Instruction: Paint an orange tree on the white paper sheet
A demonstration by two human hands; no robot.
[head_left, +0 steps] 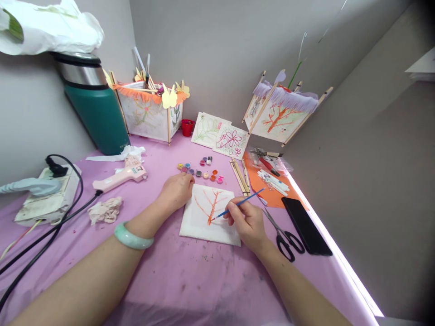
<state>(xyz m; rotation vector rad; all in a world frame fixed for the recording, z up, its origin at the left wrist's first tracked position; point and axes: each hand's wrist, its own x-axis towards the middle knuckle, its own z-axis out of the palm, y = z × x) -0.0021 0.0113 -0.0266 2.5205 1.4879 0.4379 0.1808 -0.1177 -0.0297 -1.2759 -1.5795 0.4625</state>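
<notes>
A blue paintbrush [242, 202] is pinched in my right hand [247, 222], its tip on the orange trunk of a painted tree. The tree is on a white canvas panel [193, 222] that lies flat on the table. At the panel's upper left corner is my left hand [177, 190], fingers curled in and gripping the edge; the fingertips are partly hidden. Just beyond the panel stands a strip of small paint pots [199, 173] in several colours. A few more pots [205, 161] sit behind them.
Scissors [285, 237] and a black phone [306, 226] lie at the right, near wooden sticks [239, 177] and orange paper [258, 181]. At the left are a pink glue gun [118, 179], crumpled tissue [105, 210], a power strip [47, 194] with cables and a green bottle [98, 113]. Decorated lanterns [146, 118] stand behind.
</notes>
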